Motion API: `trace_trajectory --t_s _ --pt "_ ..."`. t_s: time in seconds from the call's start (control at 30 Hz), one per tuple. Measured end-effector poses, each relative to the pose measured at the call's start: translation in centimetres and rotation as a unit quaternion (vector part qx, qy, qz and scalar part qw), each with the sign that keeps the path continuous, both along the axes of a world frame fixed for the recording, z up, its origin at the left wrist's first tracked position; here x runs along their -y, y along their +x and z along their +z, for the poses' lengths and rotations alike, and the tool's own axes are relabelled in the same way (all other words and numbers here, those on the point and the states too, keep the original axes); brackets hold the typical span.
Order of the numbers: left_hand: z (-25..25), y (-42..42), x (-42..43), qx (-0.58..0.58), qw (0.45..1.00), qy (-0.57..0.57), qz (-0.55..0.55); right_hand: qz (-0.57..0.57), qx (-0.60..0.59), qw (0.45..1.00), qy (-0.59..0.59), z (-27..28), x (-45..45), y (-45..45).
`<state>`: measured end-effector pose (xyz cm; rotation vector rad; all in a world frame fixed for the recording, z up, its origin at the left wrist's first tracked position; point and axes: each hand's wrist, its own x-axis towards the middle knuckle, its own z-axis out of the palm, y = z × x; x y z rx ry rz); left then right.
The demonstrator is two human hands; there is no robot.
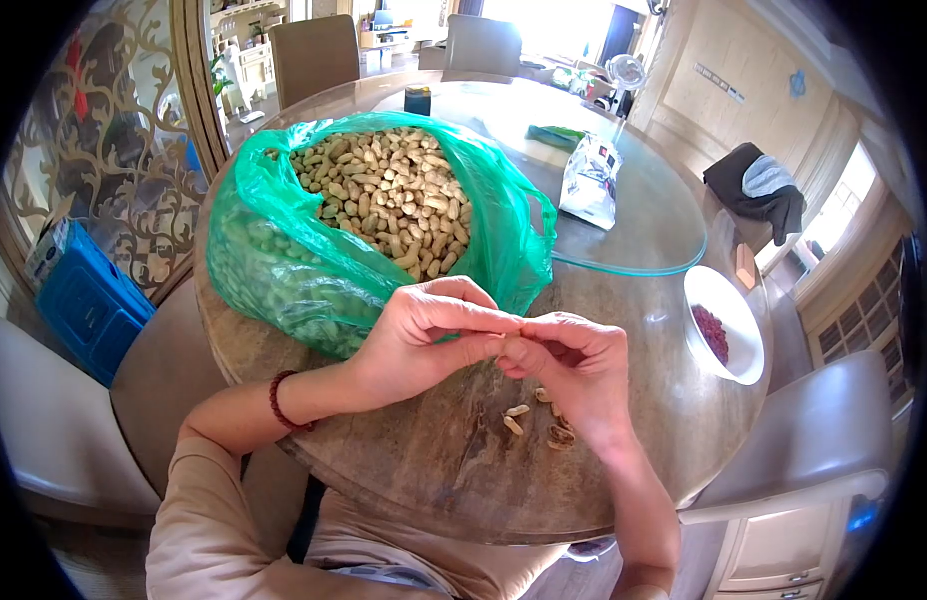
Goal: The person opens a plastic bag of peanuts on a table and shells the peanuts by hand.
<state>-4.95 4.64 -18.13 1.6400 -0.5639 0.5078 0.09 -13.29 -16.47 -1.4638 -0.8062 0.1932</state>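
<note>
My left hand (424, 335) and my right hand (574, 370) meet fingertip to fingertip over the table, in front of a green plastic bag (284, 280) full of unshelled peanuts (394, 190). Both are pinched closed around something small, mostly covered by the fingers; I cannot make out what it is. Below them, several peanut shell pieces (513, 425) lie on the tabletop, partly behind my right hand. A white bowl (742, 335) with reddish shelled peanuts (711, 335) in it stands at the right.
A round table (414, 480) carries a glass turntable (644, 240) with a silver packet (591, 185) and a dark jar (418, 100). Chairs (804, 430) stand around it. A blue bin (89, 300) is at the left, and dark clothing (749, 195) hangs at the right.
</note>
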Motion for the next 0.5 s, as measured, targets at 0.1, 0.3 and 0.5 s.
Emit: trace_trajectory --t_s 0.1,0.3,0.5 --pt "-0.1 0.0 -0.2 -0.005 0.999 0.036 0.000 -0.026 0.033 0.999 -0.025 0.1 0.1 0.0" --pt "0.4 -0.3 0.3 -0.076 0.996 0.008 -0.042 -0.079 0.061 0.993 -0.059 -0.6 0.1 0.3" --pt "-0.8 0.0 0.3 -0.118 0.992 -0.027 -0.025 -0.076 0.043 0.993 -0.085 -0.9 -0.1 0.1"
